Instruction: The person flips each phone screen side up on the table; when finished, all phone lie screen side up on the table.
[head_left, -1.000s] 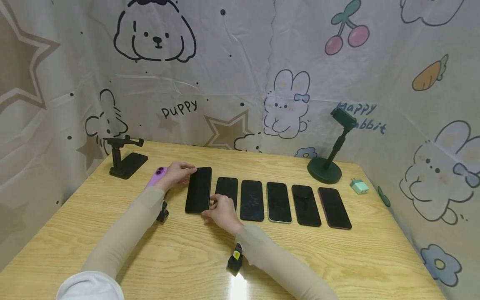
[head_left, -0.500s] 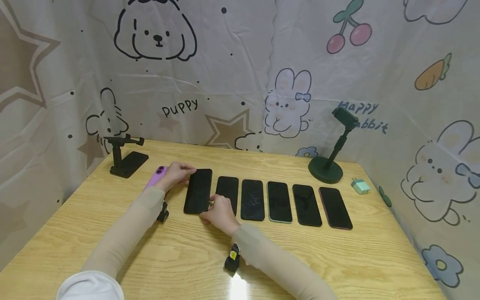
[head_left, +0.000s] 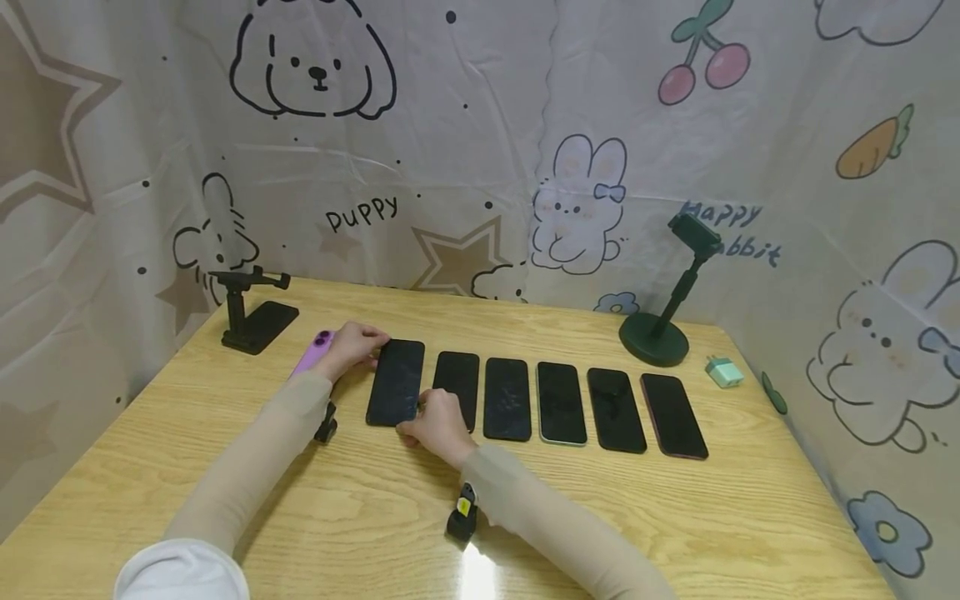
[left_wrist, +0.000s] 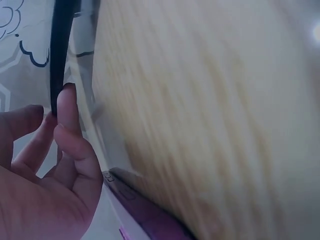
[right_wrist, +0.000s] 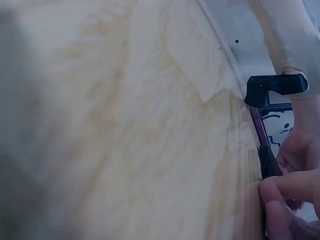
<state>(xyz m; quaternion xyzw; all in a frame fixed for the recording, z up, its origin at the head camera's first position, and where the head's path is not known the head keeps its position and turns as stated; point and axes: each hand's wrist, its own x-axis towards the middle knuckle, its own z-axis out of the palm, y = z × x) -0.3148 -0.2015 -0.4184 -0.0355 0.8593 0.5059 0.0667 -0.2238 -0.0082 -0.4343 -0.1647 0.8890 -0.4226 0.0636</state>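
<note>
A black-screened smartphone (head_left: 397,383) is at the left end of a row, with both hands on it. My left hand (head_left: 351,348) pinches its upper left corner; in the left wrist view the phone (left_wrist: 61,50) shows edge-on between thumb and fingers (left_wrist: 69,110). My right hand (head_left: 442,425) grips the lower right corner, and the right wrist view has its fingers (right_wrist: 287,185) at the phone's edge (right_wrist: 267,162), low over the wood. Beside the left wrist lies a purple phone (head_left: 311,354), camera side up and partly hidden by the hand.
Several dark-screened phones, the nearest one (head_left: 457,379) partly behind my right hand, lie rightward in a row on the wooden table (head_left: 360,508). A black folding stand (head_left: 243,317) is at back left. A green round-based stand (head_left: 654,337) and a mint charger plug (head_left: 724,372) stand back right.
The held phone has tipped down flatter, its top edge lowering and its bottom edge shifting slightly left. My right hand has moved slightly left with it; the left hand keeps its hold.
</note>
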